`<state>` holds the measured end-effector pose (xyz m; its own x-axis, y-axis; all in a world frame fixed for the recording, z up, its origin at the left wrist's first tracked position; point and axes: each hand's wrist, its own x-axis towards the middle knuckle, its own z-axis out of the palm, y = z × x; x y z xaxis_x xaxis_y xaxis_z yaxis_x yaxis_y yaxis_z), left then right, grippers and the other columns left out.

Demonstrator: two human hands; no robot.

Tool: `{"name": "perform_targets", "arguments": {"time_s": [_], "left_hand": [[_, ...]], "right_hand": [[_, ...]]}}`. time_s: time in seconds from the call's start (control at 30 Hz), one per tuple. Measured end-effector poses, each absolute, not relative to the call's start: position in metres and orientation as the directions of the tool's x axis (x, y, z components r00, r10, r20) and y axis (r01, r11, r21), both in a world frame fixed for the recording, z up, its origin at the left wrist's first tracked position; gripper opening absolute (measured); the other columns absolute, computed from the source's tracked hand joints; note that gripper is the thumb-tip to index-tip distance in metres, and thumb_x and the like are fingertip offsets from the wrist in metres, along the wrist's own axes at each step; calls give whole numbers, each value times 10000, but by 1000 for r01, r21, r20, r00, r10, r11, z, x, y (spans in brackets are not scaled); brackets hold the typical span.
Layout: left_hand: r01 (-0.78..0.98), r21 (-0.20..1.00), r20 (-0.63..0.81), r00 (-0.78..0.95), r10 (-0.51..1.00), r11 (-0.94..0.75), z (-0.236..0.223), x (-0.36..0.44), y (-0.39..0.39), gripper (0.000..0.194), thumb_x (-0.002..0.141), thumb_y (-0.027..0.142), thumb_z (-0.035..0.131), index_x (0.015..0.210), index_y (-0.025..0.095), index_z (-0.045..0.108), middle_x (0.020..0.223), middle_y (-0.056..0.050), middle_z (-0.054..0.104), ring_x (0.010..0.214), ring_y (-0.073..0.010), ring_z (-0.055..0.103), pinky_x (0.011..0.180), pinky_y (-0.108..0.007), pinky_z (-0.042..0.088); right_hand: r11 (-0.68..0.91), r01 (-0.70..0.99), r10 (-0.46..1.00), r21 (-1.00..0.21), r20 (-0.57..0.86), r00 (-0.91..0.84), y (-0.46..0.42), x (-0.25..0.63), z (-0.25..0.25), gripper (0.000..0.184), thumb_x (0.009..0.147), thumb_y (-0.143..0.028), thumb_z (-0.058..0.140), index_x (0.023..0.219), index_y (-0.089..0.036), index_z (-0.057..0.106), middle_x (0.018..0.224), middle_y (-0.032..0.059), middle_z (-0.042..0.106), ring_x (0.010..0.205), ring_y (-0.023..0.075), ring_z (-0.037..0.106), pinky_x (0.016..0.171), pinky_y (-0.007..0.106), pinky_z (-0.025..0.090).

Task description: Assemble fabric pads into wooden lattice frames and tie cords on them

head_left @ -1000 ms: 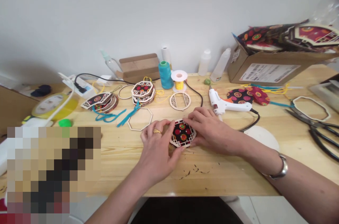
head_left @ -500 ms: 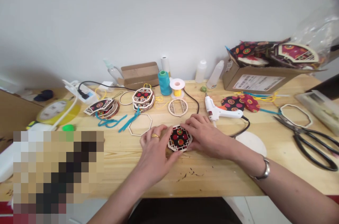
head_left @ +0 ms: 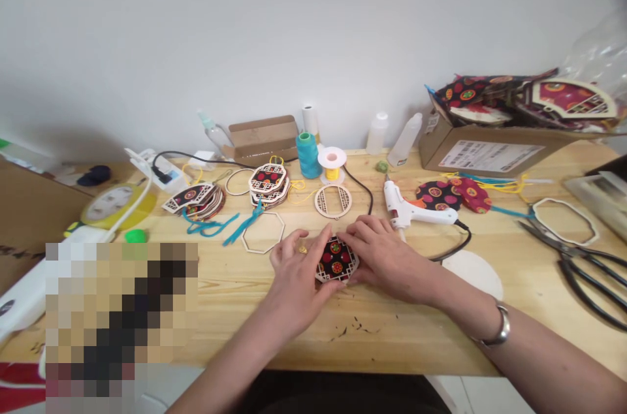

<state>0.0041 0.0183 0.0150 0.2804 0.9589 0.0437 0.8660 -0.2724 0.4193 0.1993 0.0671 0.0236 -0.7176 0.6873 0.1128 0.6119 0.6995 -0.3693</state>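
An octagonal wooden lattice ornament (head_left: 337,261) with black and red flowered fabric lies on the table in front of me. My left hand (head_left: 300,280) grips its left side, with fingers at the far edge and the thumb at the near edge. On the opposite side, my right hand (head_left: 386,258) holds the rim between fingers and thumb. Just beyond them lie a round lattice frame (head_left: 317,201) and a bare octagonal frame (head_left: 243,231). A white glue gun (head_left: 416,211) rests past my right hand, and a white disc (head_left: 473,275) lies near my right forearm.
Stacked octagonal ornaments (head_left: 267,179) and fan-shaped ones (head_left: 193,197) stand at the back left. Behind are a teal thread cone (head_left: 308,158) and a yellow thread spool (head_left: 332,174). Large scissors (head_left: 571,251) lie right, before a cardboard box (head_left: 484,151) of fabric pieces.
The view has shifted slightly, so most things appear a little further right. My left fingers have moved further over the ornament's upper left edge. Both hands still hold it.
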Motion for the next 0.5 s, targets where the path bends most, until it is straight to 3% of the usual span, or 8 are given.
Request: {"name": "perform_targets", "arguments": {"time_s": [0.5], "left_hand": [[875, 396, 27, 293, 956, -279, 9, 2, 21, 747, 767, 419, 625, 1409, 231, 293, 1216, -121, 567, 1205, -319, 335, 953, -503, 239]], "right_hand": [[694, 616, 684, -372, 75, -726, 68, 198, 24, 554, 756, -396, 679, 1235, -164, 528, 1064, 127, 554, 1041, 295, 431, 869, 475, 408]]}}
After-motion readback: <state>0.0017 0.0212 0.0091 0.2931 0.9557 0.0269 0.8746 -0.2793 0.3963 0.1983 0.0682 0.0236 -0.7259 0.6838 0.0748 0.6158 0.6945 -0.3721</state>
